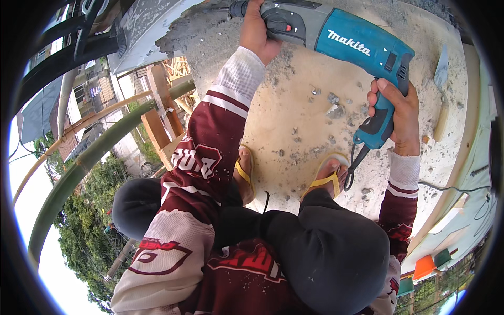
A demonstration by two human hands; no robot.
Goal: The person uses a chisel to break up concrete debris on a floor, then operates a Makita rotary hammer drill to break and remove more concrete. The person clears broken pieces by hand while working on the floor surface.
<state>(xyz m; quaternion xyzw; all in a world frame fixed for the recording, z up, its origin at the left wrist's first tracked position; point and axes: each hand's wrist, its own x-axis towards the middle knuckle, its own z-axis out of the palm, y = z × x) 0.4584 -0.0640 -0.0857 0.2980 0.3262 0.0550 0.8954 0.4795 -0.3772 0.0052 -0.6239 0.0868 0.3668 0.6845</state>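
Note:
A teal and grey Makita rotary hammer lies across the top of the view, its nose pointing left. My left hand is wrapped around its front end, just behind the chuck. The rear handle is in my right hand, with the power cord hanging below. The dark bit reaches toward broken, rough concrete at upper left. Whether its tip touches the concrete cannot be made out. Under the tool is a dusty plywood-like board.
Concrete chunks and crumbs litter the board around my sandalled feet. A trowel-like blade lies at right. To the left, a green bamboo pole and wooden posts border a drop toward trees. Black metal bars stand at upper left.

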